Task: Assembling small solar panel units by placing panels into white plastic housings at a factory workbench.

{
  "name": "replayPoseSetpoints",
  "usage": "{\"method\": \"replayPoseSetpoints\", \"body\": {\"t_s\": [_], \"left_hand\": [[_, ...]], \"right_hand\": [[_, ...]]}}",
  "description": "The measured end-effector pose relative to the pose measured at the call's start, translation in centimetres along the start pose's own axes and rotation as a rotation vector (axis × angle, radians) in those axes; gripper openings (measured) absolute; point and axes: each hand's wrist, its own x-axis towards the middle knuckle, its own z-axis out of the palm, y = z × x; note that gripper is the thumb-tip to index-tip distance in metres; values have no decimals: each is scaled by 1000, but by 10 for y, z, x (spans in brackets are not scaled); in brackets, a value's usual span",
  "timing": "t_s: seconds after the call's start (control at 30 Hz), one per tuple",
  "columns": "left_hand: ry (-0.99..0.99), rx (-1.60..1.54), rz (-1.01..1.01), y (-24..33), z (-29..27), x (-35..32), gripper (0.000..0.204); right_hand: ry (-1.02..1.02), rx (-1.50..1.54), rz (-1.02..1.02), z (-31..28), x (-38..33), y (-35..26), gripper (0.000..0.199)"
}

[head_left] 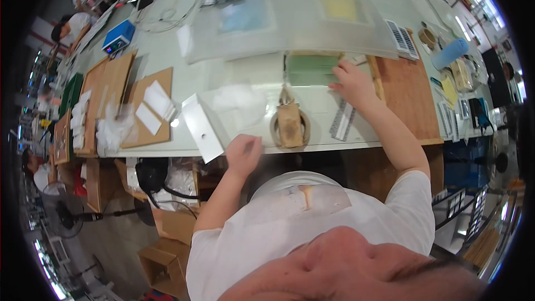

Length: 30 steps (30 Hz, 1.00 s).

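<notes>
I have the right hand at the right edge of the green sheet, upper centre-right of the frame. Its thumb and index finger stand apart there; I can't tell whether they grip the sheet or only touch it. The left hand is loosely curled near the front edge of the bench, lower centre; blur keeps me from telling whether it holds anything.

My main worry is the translucent cover just above: if it overlaps the sheet's far edge, a pull could snag or crease it. A low pull towards me could also knock the tan block at centre, and a careless left hand could nudge the white box over the edge.
</notes>
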Motion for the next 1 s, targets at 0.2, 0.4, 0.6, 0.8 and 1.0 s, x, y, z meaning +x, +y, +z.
{"method": "replayPoseSetpoints", "body": {"t_s": [0.2, 0.4, 0.6, 0.8, 1.0], "left_hand": [[-59, -120, -208, 2, 0, 0, 11], [-236, 378, 26, 26, -27, 37, 20], [-222, 509, -21, 18, -16, 56, 14], [-254, 601, -34, 9, -6, 54, 8], [-300, 619, -73, 2, -1, 60, 8]], "right_hand": [[20, 118, 82, 14, 9, 13, 8], [100, 374, 145, 5, 23, 9, 8], [40, 833, 535, -4, 0, -32, 10], [-295, 1324, 965, -8, -60, -91, 22], [-222, 1390, 917, 0, -85, -137, 34]]}}
